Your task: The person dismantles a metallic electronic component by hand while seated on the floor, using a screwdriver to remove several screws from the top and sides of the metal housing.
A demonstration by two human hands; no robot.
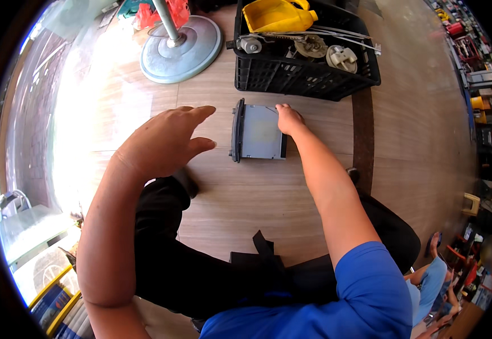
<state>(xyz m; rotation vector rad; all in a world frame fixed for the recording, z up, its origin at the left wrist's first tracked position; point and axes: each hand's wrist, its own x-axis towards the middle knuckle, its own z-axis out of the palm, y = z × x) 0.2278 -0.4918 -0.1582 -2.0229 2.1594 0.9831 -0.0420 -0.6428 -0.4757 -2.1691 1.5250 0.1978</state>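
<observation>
The grey car stereo unit (259, 131) lies flat on the wooden floor (240, 198), casing closed, just before the black crate (291, 76). The right hand (288, 118) grips its far right corner; the left hand (169, 138) hovers open, empty, beside it. Nothing looks dismantled yet.

Wood-plank floor (246, 198). On it: grey metal box unit (259, 133), black plastic crate (302, 70) beyond, round fan base (181, 53) far left.

Left hand (167, 138) raised, fingers spread; right hand (288, 118) curled, arm outstretched.
</observation>
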